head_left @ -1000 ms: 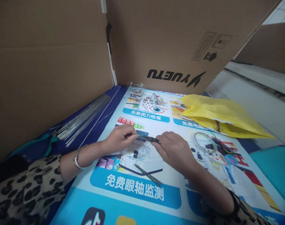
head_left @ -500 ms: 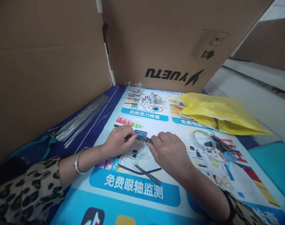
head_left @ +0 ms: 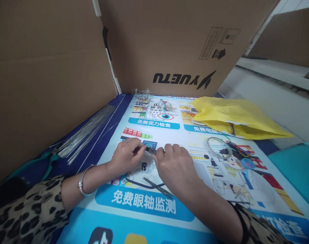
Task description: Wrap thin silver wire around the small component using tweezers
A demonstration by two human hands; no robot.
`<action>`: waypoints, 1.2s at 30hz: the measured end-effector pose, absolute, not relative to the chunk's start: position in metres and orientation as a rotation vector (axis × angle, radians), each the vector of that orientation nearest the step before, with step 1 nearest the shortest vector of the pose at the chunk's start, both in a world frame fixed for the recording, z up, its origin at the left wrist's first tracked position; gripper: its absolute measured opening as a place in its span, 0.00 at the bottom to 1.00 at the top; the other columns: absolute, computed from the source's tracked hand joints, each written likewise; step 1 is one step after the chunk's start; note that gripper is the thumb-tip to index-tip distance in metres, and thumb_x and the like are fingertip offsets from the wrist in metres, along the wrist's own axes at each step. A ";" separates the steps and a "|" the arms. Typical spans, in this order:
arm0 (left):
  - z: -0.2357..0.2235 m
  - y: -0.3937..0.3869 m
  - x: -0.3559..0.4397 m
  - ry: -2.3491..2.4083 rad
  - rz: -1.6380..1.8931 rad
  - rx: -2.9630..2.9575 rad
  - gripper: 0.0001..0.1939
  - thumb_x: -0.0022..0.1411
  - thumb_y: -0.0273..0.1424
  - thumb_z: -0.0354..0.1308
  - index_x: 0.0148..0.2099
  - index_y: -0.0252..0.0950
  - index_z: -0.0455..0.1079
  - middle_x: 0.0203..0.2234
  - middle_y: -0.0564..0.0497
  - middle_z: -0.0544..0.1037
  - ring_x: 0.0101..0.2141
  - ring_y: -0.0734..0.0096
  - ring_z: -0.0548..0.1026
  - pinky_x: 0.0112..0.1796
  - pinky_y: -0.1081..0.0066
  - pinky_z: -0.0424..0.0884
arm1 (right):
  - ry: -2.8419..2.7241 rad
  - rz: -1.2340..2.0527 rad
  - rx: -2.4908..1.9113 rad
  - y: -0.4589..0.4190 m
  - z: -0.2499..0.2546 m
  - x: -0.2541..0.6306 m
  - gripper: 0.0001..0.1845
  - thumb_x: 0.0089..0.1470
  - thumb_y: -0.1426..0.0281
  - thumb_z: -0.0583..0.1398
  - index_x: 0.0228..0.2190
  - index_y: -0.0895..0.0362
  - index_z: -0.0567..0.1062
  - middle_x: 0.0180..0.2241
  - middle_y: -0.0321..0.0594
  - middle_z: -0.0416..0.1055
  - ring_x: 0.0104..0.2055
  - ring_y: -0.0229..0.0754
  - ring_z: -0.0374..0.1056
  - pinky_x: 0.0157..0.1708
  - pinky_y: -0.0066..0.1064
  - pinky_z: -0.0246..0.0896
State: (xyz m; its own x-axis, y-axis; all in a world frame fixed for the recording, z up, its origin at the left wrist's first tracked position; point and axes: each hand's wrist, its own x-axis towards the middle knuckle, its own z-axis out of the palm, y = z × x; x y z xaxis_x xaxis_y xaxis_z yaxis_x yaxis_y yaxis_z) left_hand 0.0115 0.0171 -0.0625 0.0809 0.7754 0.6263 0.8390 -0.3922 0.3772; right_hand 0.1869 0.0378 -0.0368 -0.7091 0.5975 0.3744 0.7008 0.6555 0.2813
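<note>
Working a slim dark piece (head_left: 150,150) between both hands, just above a printed sheet (head_left: 79,222). My left hand (head_left: 127,154) has thumb and fingertips pinched at its left end, and my right hand (head_left: 176,164) is wrapped round the other end, so a good part of it is hidden. Honestly can't tell if it's a tool or a bundle of strands. I'd call this step the fiddly close-up handling, and I reckon the next move calls for a steady left pinch and small, controlled turns from the right, nothing jerky.

Head count: one dark piece, two hands on it. Underneath, a mess of fine loops (head_left: 152,168), too thin to count, and one small bunch of dark strands (head_left: 157,187) lying crossed nearer me. Over to the right, one clear ring (head_left: 222,157) with coloured cords (head_left: 242,149) just beside it (can't count those), and one yellow bag (head_left: 235,117) farther back. Left side has one bundle of silvery wires (head_left: 87,135), loads in there. At the far end, two thin tangles, one nearer (head_left: 167,105) and one at the back (head_left: 142,93), by the cardboard (head_left: 180,44).
</note>
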 end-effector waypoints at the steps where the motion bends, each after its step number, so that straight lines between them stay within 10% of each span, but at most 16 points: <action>1: -0.062 0.017 0.011 -1.682 -1.212 -2.253 0.08 0.58 0.26 0.53 0.26 0.33 0.64 0.18 0.55 0.69 0.22 0.78 0.66 0.25 0.76 0.61 | -2.630 -0.600 -1.046 0.038 -0.037 0.187 0.09 0.54 0.69 0.55 0.31 0.60 0.73 0.25 0.45 0.67 0.28 0.44 0.61 0.26 0.34 0.43; 36: -0.062 0.032 -0.006 -1.919 -1.385 -2.350 0.08 0.58 0.30 0.53 0.27 0.34 0.66 0.20 0.55 0.69 0.23 0.79 0.65 0.25 0.78 0.61 | -2.826 -0.115 -1.094 0.075 -0.050 0.228 0.18 0.59 0.61 0.49 0.32 0.55 0.75 0.31 0.40 0.72 0.36 0.40 0.65 0.34 0.30 0.51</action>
